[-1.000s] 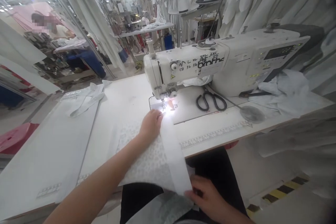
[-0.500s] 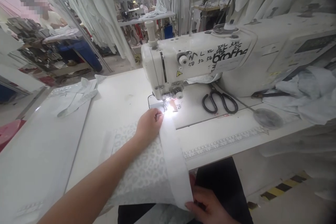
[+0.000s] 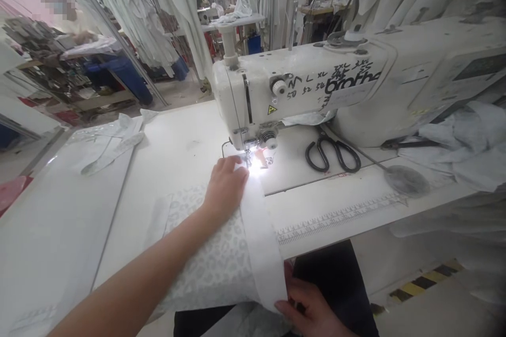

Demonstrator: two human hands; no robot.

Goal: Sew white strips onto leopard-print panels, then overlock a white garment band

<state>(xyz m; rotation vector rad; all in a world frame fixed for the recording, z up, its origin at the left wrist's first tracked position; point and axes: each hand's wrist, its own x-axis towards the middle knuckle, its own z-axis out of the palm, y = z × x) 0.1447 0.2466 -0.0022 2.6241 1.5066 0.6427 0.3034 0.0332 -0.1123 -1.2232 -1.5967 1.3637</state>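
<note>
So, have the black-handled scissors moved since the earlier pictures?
No. The black-handled scissors lie in the same place relative to the Brother sewing machine; the view shifted for both together, so apparently only the camera moved.

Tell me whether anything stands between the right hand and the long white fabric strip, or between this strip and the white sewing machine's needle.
Nothing visible does. The right hand holds the strip by its lower end; the upper end runs into the glare at the needle, the left hand beside it. Black-handled scissors lie farther right.
</note>
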